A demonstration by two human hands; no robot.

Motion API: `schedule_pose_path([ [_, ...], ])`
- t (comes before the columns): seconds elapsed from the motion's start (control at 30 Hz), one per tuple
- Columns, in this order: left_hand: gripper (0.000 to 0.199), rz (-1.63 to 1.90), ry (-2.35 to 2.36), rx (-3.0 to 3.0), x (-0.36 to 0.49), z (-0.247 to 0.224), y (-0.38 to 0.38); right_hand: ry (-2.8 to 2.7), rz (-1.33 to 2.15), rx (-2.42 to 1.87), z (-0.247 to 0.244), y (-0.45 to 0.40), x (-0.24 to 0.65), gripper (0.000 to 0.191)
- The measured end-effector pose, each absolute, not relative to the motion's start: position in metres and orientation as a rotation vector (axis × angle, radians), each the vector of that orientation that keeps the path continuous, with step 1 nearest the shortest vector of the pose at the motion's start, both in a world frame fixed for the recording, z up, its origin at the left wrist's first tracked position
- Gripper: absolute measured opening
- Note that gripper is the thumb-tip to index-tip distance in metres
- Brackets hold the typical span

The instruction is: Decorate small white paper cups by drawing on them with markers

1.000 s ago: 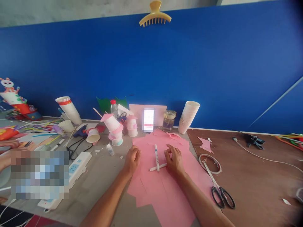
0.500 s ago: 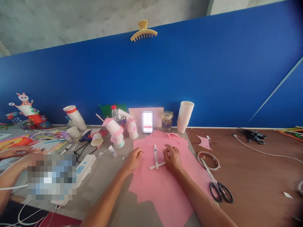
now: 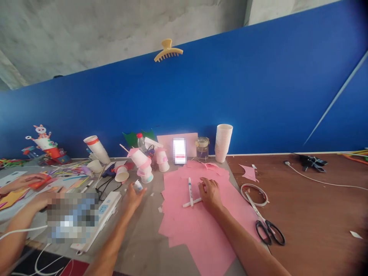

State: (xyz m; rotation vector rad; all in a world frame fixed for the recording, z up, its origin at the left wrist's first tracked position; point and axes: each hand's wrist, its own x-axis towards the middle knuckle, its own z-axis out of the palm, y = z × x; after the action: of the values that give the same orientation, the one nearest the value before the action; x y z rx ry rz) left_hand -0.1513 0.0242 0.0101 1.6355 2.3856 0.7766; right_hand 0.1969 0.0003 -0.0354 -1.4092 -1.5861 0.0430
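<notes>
My left hand (image 3: 133,197) is at a small white bottle (image 3: 138,185), thumb and fingers apart on either side of it; whether they touch it I cannot tell. My right hand (image 3: 211,194) rests on the pink paper sheets (image 3: 209,234), its fingers loosely bent and apart. Beside it lies a white marker (image 3: 190,191), crossed over a second white marker (image 3: 189,204) whose right end reaches my right hand. Behind the bottle stand stacked paper cups with pink trim (image 3: 140,163).
Black-handled scissors (image 3: 270,231) and a roll of tape (image 3: 266,199) lie right of the paper. A stack of white cups (image 3: 223,143), a jar (image 3: 202,148) and a lit phone (image 3: 179,150) stand behind. At left are a power strip (image 3: 97,222) and another person's hands (image 3: 40,201).
My left hand has moved left from the pink paper's edge to the small white bottle, and its fingers have opened. My right hand stays in place. The view has shifted slightly.
</notes>
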Motion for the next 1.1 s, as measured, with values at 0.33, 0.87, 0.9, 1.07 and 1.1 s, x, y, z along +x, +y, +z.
schedule_pose_path([
  [0.33,0.034,1.046,1.881,1.583,-0.08,0.026,0.02,-1.582,0.012,-1.241,-0.021,-0.003,0.196,0.02],
  [0.87,0.04,1.02,0.733,1.18,0.008,0.009,0.006,-1.824,0.321,-1.015,-0.003,-0.024,0.172,0.018],
  [0.9,0.043,1.046,0.749,1.16,0.006,0.009,0.007,-1.826,0.329,-1.013,-0.004,-0.024,0.172,0.017],
  [1.07,0.054,1.158,0.79,1.044,-0.004,0.011,0.015,-1.831,0.294,-0.983,-0.006,-0.025,0.172,0.017],
  [1.1,0.054,1.178,0.779,1.005,-0.006,0.01,0.016,-1.827,0.28,-0.983,-0.006,-0.025,0.172,0.017],
])
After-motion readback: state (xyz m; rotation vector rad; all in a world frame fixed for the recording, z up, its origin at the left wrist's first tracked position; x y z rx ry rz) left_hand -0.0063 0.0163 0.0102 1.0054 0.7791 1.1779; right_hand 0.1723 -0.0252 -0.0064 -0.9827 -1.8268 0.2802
